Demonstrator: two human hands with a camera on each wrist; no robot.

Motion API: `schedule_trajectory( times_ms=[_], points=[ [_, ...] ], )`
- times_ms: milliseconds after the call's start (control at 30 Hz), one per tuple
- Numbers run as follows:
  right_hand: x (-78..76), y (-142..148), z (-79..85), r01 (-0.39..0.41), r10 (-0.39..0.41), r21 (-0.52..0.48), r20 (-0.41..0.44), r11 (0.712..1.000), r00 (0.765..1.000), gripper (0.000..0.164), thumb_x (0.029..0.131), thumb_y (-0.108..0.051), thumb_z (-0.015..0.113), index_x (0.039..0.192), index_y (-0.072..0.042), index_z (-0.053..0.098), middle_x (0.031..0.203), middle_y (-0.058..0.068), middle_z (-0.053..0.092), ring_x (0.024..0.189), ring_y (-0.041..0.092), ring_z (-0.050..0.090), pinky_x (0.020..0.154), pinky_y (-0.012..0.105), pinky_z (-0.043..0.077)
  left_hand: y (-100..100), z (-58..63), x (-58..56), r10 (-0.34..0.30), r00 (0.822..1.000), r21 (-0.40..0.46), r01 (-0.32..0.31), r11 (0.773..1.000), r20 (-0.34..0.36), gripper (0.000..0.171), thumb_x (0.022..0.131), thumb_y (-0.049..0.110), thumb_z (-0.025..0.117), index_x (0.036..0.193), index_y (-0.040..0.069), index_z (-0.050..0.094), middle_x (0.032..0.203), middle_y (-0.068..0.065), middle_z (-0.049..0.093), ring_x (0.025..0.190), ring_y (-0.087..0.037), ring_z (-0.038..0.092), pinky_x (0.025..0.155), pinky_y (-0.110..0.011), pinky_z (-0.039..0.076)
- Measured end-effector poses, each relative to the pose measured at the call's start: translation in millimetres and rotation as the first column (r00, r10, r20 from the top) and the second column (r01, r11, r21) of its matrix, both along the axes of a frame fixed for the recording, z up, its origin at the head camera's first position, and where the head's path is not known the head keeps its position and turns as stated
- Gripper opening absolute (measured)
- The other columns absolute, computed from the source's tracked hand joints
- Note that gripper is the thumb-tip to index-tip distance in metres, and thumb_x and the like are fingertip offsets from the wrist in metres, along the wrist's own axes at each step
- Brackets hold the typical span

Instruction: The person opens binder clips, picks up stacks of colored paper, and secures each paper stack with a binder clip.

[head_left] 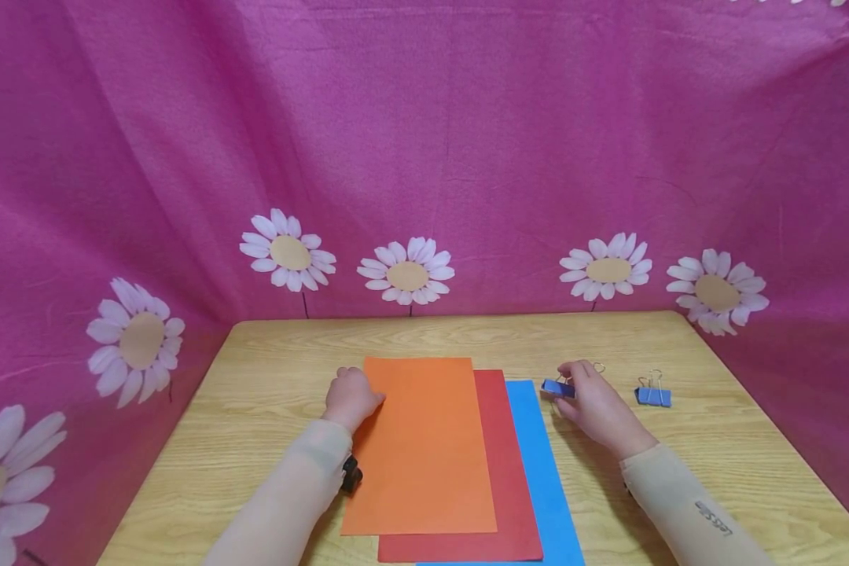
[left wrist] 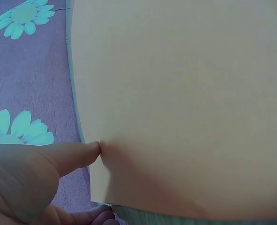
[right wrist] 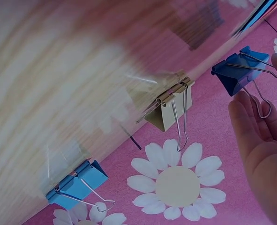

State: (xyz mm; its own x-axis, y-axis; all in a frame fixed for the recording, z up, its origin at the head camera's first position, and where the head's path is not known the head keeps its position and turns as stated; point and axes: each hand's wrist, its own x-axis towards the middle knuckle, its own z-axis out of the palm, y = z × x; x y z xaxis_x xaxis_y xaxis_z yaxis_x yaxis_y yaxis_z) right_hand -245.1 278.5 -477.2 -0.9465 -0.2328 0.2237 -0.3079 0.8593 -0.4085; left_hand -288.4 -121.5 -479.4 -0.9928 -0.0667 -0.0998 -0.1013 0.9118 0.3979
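Observation:
At the left edge of an orange sheet of paper (head_left: 424, 448), my left hand (head_left: 351, 399) pinches the paper near its far corner. Its thumb (left wrist: 84, 154) lies on the sheet, with the other fingers curled at the edge. Right of the paper, my right hand (head_left: 597, 405) grips a blue binder clip (right wrist: 241, 70) between thumb and fingers, by its wire handles. A gold binder clip (right wrist: 173, 108) stands beside that hand; in the head view the hand mostly hides it. Farther right is a second blue binder clip (head_left: 653, 396), handles up.
Beneath the orange sheet, a red sheet (head_left: 516, 503) and a blue sheet (head_left: 538, 440) stick out to the right and toward me. All lie on a wood-grain table (head_left: 255, 440). A pink cloth (head_left: 495, 157) with daisies hangs behind and at both sides.

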Motion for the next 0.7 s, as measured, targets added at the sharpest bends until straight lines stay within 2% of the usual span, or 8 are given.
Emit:
schedule_trajectory(
  times_ms=[433, 700],
  points=[
    [1.2, -0.6, 0.9, 0.001, -0.001, 0.003, -0.014, 1.000, 1.000, 0.051, 0.090, -0.006, 0.077, 0.130, 0.009, 0.050, 0.123, 0.025, 0.058, 0.107, 0.038, 0.066, 0.096, 0.055, 0.055, 1.1, -0.3, -0.9, -0.002, 1.000, -0.007, 0.002, 1.000, -0.006, 0.054, 0.090, 0.031, 0.079, 0.116, -0.014, 0.062, 0.108, -0.025, 0.058, 0.089, -0.036, 0.062, 0.083, -0.050, 0.058],
    [2.1, -0.4, 1.1, -0.001, 0.001, 0.005, -0.007, 1.000, 1.000, 0.052, 0.090, -0.006, 0.078, 0.131, 0.009, 0.049, 0.124, 0.026, 0.057, 0.109, 0.039, 0.065, 0.097, 0.056, 0.055, -2.9, -0.1, -1.5, -0.010, 1.000, 0.053, 0.010, 0.999, -0.007, 0.051, 0.090, 0.029, 0.079, 0.114, -0.013, 0.063, 0.111, -0.025, 0.060, 0.088, -0.034, 0.063, 0.089, -0.050, 0.057]
  ],
)
